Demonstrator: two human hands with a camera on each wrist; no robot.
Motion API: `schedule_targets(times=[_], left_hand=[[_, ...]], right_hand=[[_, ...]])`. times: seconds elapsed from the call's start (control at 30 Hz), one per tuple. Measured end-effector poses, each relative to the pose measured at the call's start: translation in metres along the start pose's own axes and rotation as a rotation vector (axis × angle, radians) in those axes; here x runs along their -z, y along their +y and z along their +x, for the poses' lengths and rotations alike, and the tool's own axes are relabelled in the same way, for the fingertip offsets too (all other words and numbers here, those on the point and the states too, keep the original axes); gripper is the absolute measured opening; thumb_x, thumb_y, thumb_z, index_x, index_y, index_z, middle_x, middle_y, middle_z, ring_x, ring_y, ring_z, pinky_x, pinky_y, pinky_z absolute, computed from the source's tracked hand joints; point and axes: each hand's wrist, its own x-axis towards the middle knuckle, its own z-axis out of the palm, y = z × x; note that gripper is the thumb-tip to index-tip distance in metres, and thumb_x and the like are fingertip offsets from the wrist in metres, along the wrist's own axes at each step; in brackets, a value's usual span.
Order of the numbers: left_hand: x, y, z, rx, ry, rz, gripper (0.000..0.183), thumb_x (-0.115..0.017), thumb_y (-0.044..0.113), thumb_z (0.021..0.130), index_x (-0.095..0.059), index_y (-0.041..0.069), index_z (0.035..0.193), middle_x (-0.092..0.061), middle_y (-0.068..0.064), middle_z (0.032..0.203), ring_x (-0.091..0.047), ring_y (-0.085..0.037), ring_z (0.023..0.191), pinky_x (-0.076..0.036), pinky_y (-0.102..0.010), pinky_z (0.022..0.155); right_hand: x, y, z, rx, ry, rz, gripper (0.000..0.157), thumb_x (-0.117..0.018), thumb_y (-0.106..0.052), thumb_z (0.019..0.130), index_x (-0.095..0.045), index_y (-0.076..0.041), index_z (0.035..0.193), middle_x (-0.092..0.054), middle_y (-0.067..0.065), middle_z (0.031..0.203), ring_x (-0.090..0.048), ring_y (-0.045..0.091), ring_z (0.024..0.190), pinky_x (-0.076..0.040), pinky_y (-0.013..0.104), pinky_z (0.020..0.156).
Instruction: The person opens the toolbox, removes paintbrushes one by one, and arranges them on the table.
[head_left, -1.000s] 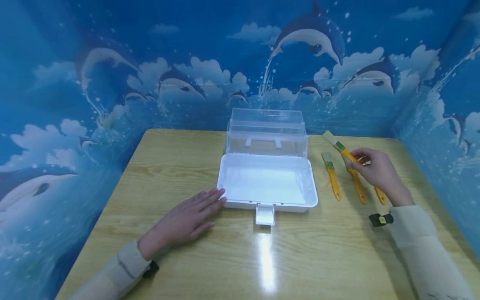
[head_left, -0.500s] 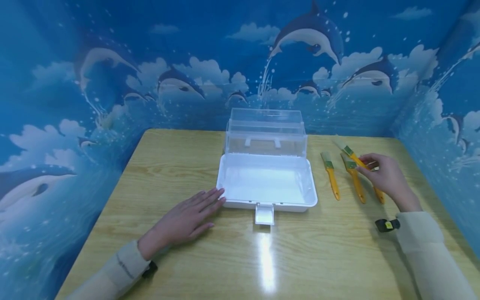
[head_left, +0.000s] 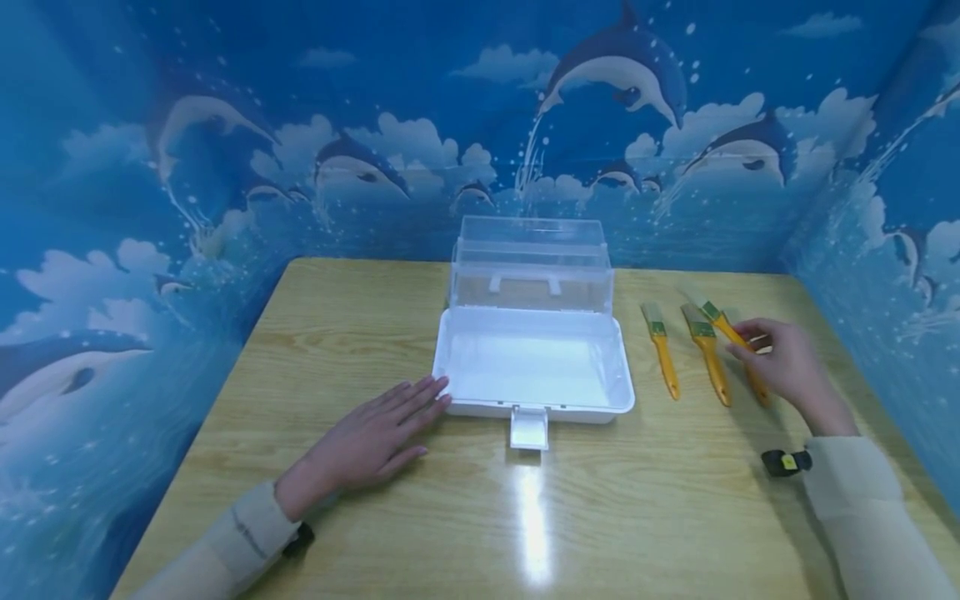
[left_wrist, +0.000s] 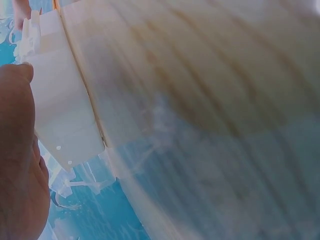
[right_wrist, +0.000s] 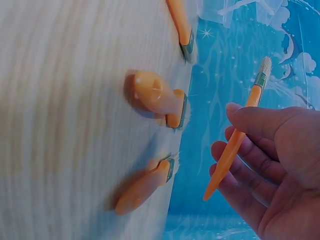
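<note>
My right hand [head_left: 787, 367] pinches a paintbrush [head_left: 729, 330] by its orange handle, raised over the table's right side. In the right wrist view the held paintbrush [right_wrist: 228, 155] lies between thumb and fingers, its pale bristles pointing up. Beneath and beside it, three similar paintbrushes lie on the table: a left one [head_left: 662, 350], a middle one [head_left: 708, 358] and a right one [head_left: 757, 387], partly covered by the hand. Palm down, my left hand [head_left: 367, 437] rests with straight fingers at the front left corner of a white plastic box [head_left: 472, 409].
The box's clear lid [head_left: 532, 287] stands raised at the back, and its white latch [head_left: 529, 432] hangs down in front. Behind the wooden table [head_left: 360, 325] a dolphin-printed backdrop [head_left: 420, 100] rises and wraps both sides.
The right hand has shifted to the right and towards me with the paintbrush, uncovering more of the middle one on the table. My left hand keeps its place at the box.
</note>
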Motion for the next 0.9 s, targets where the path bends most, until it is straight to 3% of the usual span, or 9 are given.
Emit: schedule_targets(times=[0.23,0.43,0.6,0.7,0.9], left_hand=[[0.0,0.0,0.001,-0.005,0.011,0.004,0.073,-0.049,0.042,0.106,-0.013,0.015,0.164,-0.004,-0.003,0.173,-0.009,-0.021,0.158,-0.015,-0.039,0.129],[0.0,0.0,0.0,0.001,0.0,0.004,0.072,-0.047,0.044,0.107,-0.013,0.016,0.164,-0.004,-0.003,0.173,-0.009,-0.02,0.158,-0.014,-0.039,0.129],[-0.001,0.0,0.0,-0.012,0.015,0.01,0.073,-0.046,0.043,0.107,-0.012,0.015,0.164,-0.003,-0.004,0.173,-0.008,-0.021,0.158,-0.01,-0.037,0.13],[0.0,0.0,0.0,-0.011,0.018,0.002,0.073,-0.048,0.043,0.107,-0.012,0.015,0.164,-0.003,-0.004,0.173,-0.008,-0.021,0.158,-0.011,-0.038,0.13],[0.001,0.001,0.0,-0.005,0.009,-0.005,0.073,-0.049,0.042,0.106,-0.013,0.015,0.164,-0.003,-0.003,0.173,-0.009,-0.02,0.158,-0.017,-0.041,0.129]], right_hand=[[0.002,0.011,-0.005,0.005,0.008,0.01,0.033,-0.068,-0.014,0.098,-0.065,0.009,0.122,-0.066,0.032,0.111,-0.065,0.045,0.093,-0.049,0.015,0.06],[0.003,0.013,-0.014,-0.035,-0.01,-0.003,0.035,-0.068,-0.017,0.098,-0.063,0.009,0.122,-0.066,0.032,0.11,-0.065,0.046,0.094,-0.054,0.022,0.059],[0.003,0.017,-0.017,-0.035,0.012,-0.005,0.035,-0.071,-0.016,0.096,-0.065,0.008,0.121,-0.067,0.032,0.11,-0.066,0.043,0.09,-0.053,0.021,0.056],[0.004,0.02,-0.018,-0.055,0.009,0.001,0.037,-0.071,-0.019,0.097,-0.064,0.008,0.122,-0.067,0.032,0.111,-0.067,0.035,0.086,-0.054,0.022,0.054],[0.006,0.028,-0.021,-0.082,0.001,0.006,0.041,-0.07,-0.024,0.097,-0.064,0.008,0.123,-0.067,0.032,0.113,-0.06,0.002,0.079,-0.055,0.021,0.055]])
